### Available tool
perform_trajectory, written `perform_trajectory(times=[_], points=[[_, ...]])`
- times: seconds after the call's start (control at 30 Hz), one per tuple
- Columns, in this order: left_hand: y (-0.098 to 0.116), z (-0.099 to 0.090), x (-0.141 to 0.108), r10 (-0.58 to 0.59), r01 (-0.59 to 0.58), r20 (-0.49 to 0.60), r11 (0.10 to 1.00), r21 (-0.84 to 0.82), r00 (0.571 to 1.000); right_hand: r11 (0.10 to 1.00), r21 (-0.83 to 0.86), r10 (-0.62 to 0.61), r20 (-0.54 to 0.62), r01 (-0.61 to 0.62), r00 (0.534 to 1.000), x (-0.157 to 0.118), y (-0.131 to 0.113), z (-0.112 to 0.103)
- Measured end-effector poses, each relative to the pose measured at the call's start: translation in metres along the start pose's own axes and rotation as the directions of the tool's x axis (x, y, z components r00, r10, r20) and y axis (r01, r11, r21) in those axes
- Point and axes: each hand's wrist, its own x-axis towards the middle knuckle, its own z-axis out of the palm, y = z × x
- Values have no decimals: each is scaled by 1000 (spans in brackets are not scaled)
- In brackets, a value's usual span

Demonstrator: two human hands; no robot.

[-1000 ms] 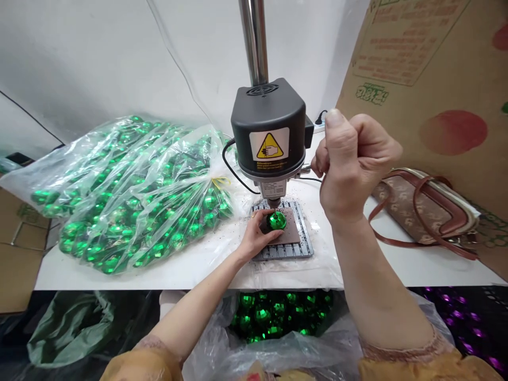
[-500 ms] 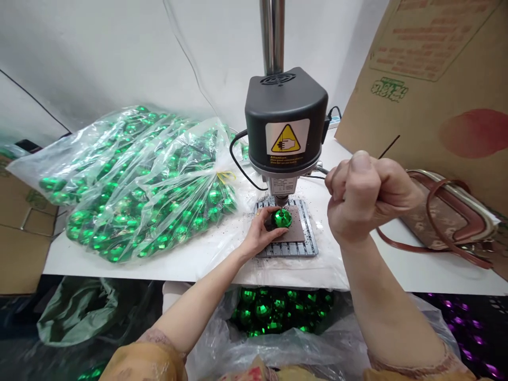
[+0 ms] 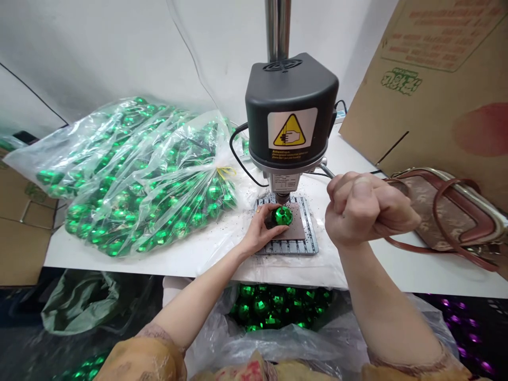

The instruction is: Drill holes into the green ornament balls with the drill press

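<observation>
A small black drill press [image 3: 291, 116] with a yellow warning sticker stands on the white table. Under its chuck [image 3: 282, 199], a shiny green faceted ball [image 3: 283, 215] rests on a brown board [image 3: 294, 231] over the slotted metal base [image 3: 311, 241]. My left hand [image 3: 260, 228] grips this ball from the left between thumb and fingers. The drill tip meets the top of the ball, though I cannot tell how deep it is. My right hand [image 3: 367, 209] is closed in a fist around the end of the press's feed lever [image 3: 326, 170].
A tied clear bag [image 3: 159, 185] of green balls lies on the left. More green balls [image 3: 273, 307] fill an open plastic bag below the table edge. To the right are a brown handbag [image 3: 448, 211] and a cardboard box [image 3: 428, 90]. Dark shavings dot the tabletop.
My right fist has come down a little with the lever. My left hand keeps the ball in the same place. The view has shifted slightly.
</observation>
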Motion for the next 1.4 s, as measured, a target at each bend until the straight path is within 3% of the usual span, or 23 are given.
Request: perform_trajectory(times=[0.4, 0.7, 0.8, 0.9, 0.97, 1.1, 1.17, 1.23, 1.33, 1.4], points=[[-2, 0, -1, 10, -10, -2, 1000, 15, 1000, 997, 74, -36, 68, 31, 997, -2, 2, -5], [-1, 0, -1, 0, 0, -3, 1000, -6, 1000, 997, 12, -81, 92, 80, 992, -14, 3, -13], [0, 2, 0, 0, 0, -12, 1000, -19, 1000, 999, -42, 3, 72, 0, 997, -7, -4, -7], [4, 4, 0, 3, -3, -46, 1000, -9, 999, 976, -120, 181, -35, -184, 983, 15, -12, 9], [10, 5, -3, 21, -17, -96, 999, 46, 995, 940, -129, 310, -59, -315, 949, 33, -16, 20], [35, -1, -26, 137, -88, -177, 962, 259, 975, 914, -78, 396, -41, -398, 917, 54, -18, 30], [49, -8, -51, 207, -172, -63, 919, 355, 976, 917, -69, 392, -37, -393, 919, 55, -17, 29], [59, -15, -84, 251, -305, 182, 858, 413, 951, 924, -59, 378, -28, -379, 926, 53, -15, 28], [62, -24, -134, 200, -516, 541, 673, 530, 817, 931, -56, 361, -19, -361, 932, 51, -15, 26], [58, -29, -157, 126, -610, 670, 559, 561, 732, 928, -70, 365, -18, -366, 931, 51, -15, 26]])
